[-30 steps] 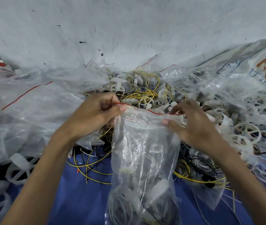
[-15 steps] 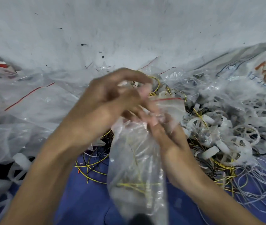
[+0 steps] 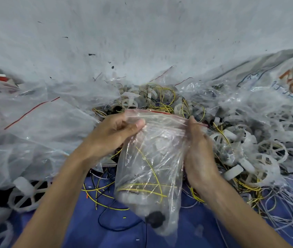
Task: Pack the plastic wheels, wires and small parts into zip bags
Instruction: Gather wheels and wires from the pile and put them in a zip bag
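The zip bag [image 3: 151,167] hangs at the centre of the view, loaded with yellow wires [image 3: 152,169] and pale parts. The left hand [image 3: 113,133] pinches its mouth at 9 o'clock, thumb against curled fingers. The right hand [image 3: 197,145] grips the 3 o'clock edge. A stray wire end could catch in the red zip strip [image 3: 160,112] and leave the seal gaping, or the load's weight could drag the slick film loose.

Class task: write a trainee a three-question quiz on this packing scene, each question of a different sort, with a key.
1. True or false: the bag is empty.
2. The left hand and right hand grip the bag at its: A top, B middle, C bottom.
3. Fill in: the wire showing inside the bag is ____ in colour.
Key: 1 false; 2 A; 3 yellow.
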Tool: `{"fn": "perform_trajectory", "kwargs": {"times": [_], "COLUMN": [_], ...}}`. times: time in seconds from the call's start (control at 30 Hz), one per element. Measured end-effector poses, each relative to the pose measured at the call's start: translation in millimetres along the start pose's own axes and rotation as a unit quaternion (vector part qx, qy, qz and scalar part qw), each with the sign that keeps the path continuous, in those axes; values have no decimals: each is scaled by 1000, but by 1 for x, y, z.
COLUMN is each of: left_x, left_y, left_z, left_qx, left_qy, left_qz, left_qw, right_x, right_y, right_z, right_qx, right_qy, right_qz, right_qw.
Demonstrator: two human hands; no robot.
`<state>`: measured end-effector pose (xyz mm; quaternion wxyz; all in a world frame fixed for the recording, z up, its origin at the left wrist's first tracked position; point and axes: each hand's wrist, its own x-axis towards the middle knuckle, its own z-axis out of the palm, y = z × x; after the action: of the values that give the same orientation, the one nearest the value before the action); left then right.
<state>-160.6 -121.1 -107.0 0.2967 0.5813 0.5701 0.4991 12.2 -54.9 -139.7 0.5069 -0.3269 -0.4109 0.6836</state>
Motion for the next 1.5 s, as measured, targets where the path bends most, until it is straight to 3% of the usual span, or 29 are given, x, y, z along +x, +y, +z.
{"fn": "perform_trajectory", "kwargs": {"times": [0.17, 0.33, 0.43, 0.67, 0.9, 1.0, 1.17, 1.37, 1.5], "left_x": [4, -13, -16, 12, 15, 14, 13, 10, 7], "left_y": [2, 35, 39, -14, -21, -17, -17, -15, 2], "left_z": [9, -8, -16, -16, -25, -24, -27, -29, -17], "left_qx": [-34, -23, -26, -21, -36, -40, -29, -19, -23], "left_qy": [98, 80, 68, 155, 173, 184, 192, 188, 216], "left_qz": [13, 152, 158, -28, -6, 3, -11, -43, -16], "left_qw": [995, 985, 985, 987, 984, 982, 981, 981, 976], "right_x": [10, 3, -1, 18, 20, 20, 25, 31, 31], "right_y": [-22, -54, -63, -38, -25, -20, -26, -28, -14], "right_z": [-19, -27, -32, -40, -28, -22, -18, -21, -21], "right_qx": [-151, -56, -82, -258, -277, -255, -300, -302, -290], "right_qy": [-13, -138, -199, -141, -152, -123, -102, -93, -77], "right_qz": [-71, -46, -32, 9, -45, -110, -204, -190, -104], "right_qw": [986, 988, 976, 956, 948, 953, 926, 930, 948]}}
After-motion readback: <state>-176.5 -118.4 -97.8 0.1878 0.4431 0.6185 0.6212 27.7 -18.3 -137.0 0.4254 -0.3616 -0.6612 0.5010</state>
